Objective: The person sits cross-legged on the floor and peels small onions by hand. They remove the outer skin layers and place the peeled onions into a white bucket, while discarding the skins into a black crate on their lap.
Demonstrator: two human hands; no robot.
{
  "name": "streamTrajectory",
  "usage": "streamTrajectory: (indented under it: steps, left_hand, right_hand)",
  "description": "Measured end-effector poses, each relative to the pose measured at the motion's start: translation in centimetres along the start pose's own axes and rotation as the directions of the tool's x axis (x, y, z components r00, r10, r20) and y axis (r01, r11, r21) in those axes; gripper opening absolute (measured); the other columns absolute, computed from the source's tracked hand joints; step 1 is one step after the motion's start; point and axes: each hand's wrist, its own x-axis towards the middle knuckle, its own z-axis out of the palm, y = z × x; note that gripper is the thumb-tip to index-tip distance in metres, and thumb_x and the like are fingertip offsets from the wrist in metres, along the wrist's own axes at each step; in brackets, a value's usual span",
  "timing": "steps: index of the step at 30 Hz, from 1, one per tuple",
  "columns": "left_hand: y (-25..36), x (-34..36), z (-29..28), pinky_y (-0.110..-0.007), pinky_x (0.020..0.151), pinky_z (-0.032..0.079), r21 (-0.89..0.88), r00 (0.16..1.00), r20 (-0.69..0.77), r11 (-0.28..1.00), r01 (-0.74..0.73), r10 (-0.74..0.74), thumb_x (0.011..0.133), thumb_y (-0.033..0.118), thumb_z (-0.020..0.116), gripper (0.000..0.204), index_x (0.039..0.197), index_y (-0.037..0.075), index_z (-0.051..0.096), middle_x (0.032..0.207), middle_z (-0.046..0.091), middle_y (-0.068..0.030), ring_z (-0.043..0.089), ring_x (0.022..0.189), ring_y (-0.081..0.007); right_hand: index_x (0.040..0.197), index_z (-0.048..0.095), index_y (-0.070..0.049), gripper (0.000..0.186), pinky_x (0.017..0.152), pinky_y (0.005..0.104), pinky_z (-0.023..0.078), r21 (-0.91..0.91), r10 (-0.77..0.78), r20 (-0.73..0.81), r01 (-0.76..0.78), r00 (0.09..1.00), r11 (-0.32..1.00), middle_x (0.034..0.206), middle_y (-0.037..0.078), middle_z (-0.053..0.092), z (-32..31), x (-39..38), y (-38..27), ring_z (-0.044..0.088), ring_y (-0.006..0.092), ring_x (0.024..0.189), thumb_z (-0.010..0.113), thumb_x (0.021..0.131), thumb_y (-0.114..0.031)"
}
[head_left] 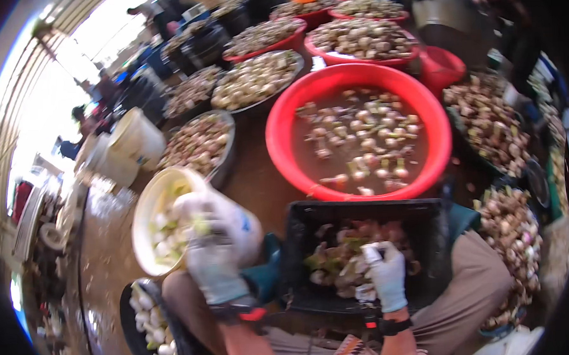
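Note:
My left hand (210,260), in a pale glove, is over the rim of a white bucket (147,209) that holds peeled white bulbs; it looks blurred and whether it holds anything I cannot tell. My right hand (385,271), also gloved, reaches into a black crate (362,209) between my knees and closes around a small vegetable piece there. The crate holds reddish and green trimmings and bulbs.
A large red basin (283,136) of brown water with floating bulbs stands just beyond the crate. Several more trays and basins of bulbs (255,80) lie farther back. Piled bulbs (512,231) flank my right. A dark tub (151,323) of white bulbs sits lower left. White buckets (133,139) stand left.

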Motion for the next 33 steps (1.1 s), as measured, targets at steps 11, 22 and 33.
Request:
streamTrajectory:
  steps: [11,22,33]
  left_hand:
    - [-31.9,14.0,3.3,-0.024,0.071,0.051,0.982,0.753,0.06,-0.099,-0.164,-0.655,0.094,0.015,0.062,0.027,0.118,0.001,0.063,0.095,0.067,-0.0041,0.063,0.079,-0.0107]
    - [-42.9,26.2,-23.6,-0.046,0.112,0.032,0.067,0.632,-0.11,-0.64,-0.765,-0.767,0.069,0.027,0.081,0.079,0.14,0.019,0.049,0.15,0.04,-0.0115,0.036,0.137,-0.0386]
    - [-37.1,22.2,-17.3,-0.036,0.094,0.049,0.455,0.375,-0.712,-0.797,-0.396,-0.593,0.074,0.028,0.073,0.059,0.127,0.007,0.06,0.115,0.068,-0.0164,0.064,0.109,-0.0286]
  right_hand:
    - [0.113,0.066,-0.002,0.025,0.053,0.0239,0.044,0.017,0.025,-0.071,-0.024,0.997,1.0,0.067,-0.002,0.058,-5.2,1.0,2.1,0.052,0.0073,0.055,0.06,0.098,-0.022]
    - [0.098,0.068,-0.004,0.014,0.051,0.0258,0.043,0.183,0.315,-0.12,-0.291,0.942,0.939,0.07,0.001,0.06,-6.2,4.7,1.9,0.053,0.0079,0.057,0.065,0.093,-0.017]
    - [0.122,0.061,-0.001,0.032,0.058,0.0255,0.05,0.627,0.68,0.393,-0.721,0.619,0.294,0.08,0.006,0.066,-4.2,3.4,8.4,0.062,0.0154,0.065,0.057,0.097,-0.02]
